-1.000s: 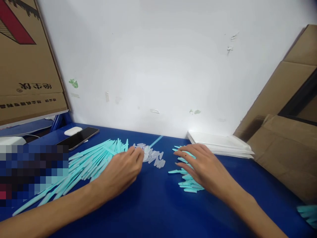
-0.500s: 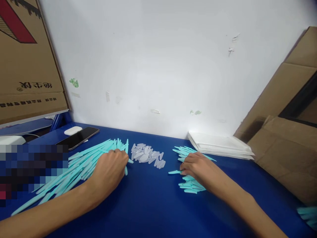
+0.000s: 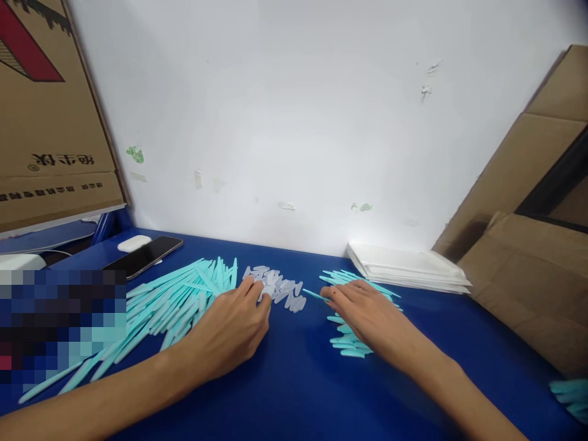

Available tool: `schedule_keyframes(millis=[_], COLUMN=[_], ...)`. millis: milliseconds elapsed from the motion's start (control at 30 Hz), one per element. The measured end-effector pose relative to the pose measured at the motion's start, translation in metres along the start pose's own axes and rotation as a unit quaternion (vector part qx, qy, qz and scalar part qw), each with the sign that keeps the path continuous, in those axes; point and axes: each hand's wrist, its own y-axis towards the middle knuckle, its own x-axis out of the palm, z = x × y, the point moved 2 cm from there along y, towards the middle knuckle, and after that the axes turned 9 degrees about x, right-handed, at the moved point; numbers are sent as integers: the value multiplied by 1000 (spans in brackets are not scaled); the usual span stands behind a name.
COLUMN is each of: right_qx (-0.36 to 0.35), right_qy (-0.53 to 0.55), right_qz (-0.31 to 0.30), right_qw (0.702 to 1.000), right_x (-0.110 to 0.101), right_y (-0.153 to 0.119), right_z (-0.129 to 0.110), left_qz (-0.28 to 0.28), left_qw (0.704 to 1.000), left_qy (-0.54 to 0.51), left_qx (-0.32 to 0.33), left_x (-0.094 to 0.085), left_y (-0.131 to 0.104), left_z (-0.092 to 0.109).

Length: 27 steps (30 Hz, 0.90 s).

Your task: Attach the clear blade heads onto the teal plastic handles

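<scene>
My right hand (image 3: 351, 303) pinches a slim turquoise stick (image 3: 316, 295), its thin tip pointing left. Beneath and around that hand lie more turquoise sticks (image 3: 351, 353), spread in a rough column. My left hand (image 3: 243, 318) reaches to the near left edge of a heap of small translucent sheath-like pieces (image 3: 287, 288). Its fingers are bent and drawn together; the fingertips are partly hidden, so what they pinch cannot be made out. Left of it lies a large fanned pile of turquoise sticks (image 3: 169, 300), partly covered by the left forearm.
A blue table (image 3: 285, 380) meets a white wall. White flat sheets (image 3: 408, 267) are stacked at the back right. A phone (image 3: 149, 256) and a white case (image 3: 134, 244) lie back left. Cardboard boxes (image 3: 50, 122) flank both sides. More turquoise pieces (image 3: 572, 395) show at the right edge.
My left hand has moved right, from the large turquoise pile to the translucent pieces. My right hand has lifted its stick slightly and shifted, and the stick's tip now angles upward left.
</scene>
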Motion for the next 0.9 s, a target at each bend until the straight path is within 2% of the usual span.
schedule_keyframes(millis=[133, 233, 333, 567, 700, 900], right_qx=[-1, 11, 23, -30, -2, 25], right_qy=[-54, -76, -75, -44, -30, 30], right_qz=[-19, -62, -71, -79, -60, -105], right_qw=[998, 995, 994, 995, 998, 994], right_x=[9, 15, 16, 10, 5, -1], right_y=[0, 1, 1, 1, 0, -1], right_z=[0, 3, 5, 1, 3, -2], left_qz=[9, -6, -15, -6, 19, 39], left_qw=[997, 997, 996, 995, 992, 985], left_qy=[-32, -50, -55, -57, -76, -125], left_qx=[62, 64, 64, 84, 95, 115], left_x=[1, 2, 4, 5, 5, 2], left_y=[1, 1, 1, 0, -1, -1], left_z=[10, 11, 11, 12, 14, 16])
